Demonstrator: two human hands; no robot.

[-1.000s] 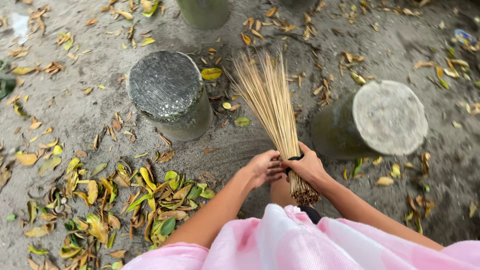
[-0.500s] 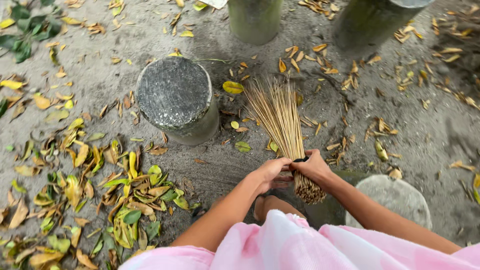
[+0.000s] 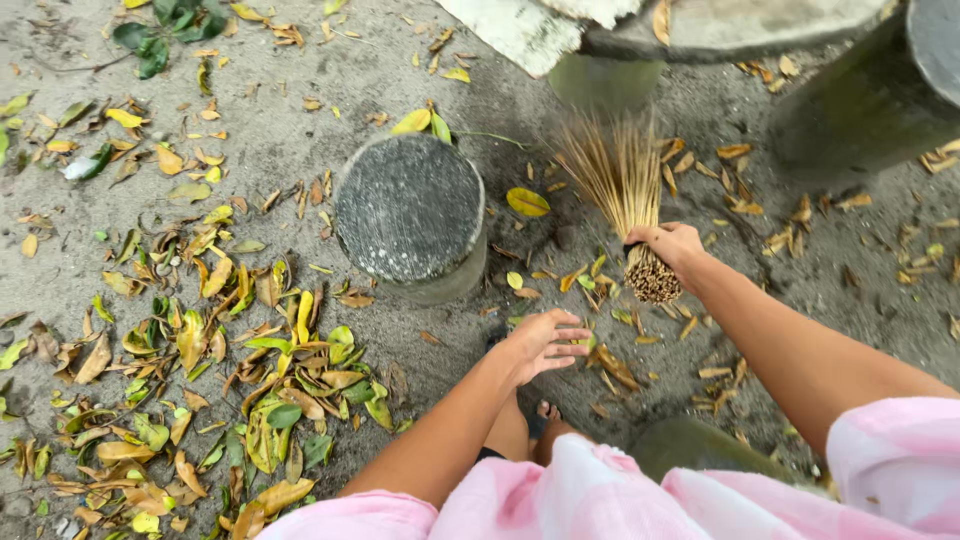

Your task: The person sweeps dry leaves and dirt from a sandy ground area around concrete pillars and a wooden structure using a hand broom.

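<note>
- The bundle of thin tan broom sticks (image 3: 622,190) sits right of centre in the upper half of the frame, its bristle end fanned toward the top and its cut butt end pointing down toward the person.
- The right hand (image 3: 672,245) is closed round the bundle just above the butt end, at a dark band, and carries it alone.
- The left hand (image 3: 545,342) is below and left of it, near the frame's middle, palm down with fingers spread – holding nothing, well apart from the sticks.
- Risk, as I judge it: with one hand gripping so near the butt, the long fanned end has leverage – the bundle could twist in the grip or loose sticks could slide out of the band.
- The bristles lie close to the green concrete post (image 3: 603,80) at top centre; a swing that way could snag or snap the tips.
- The round grey concrete stump (image 3: 410,208) stands just left of the bundle, also within reach of a wide stroke.
- Yellow and green fallen leaves (image 3: 250,370) are heaped in the lower left on sandy ground (image 3: 840,270); a careless stroke could scatter them.
- Packages, labels, signs: none I can make out; only a pale flat slab (image 3: 515,30) at the top edge, unmarked.
</note>
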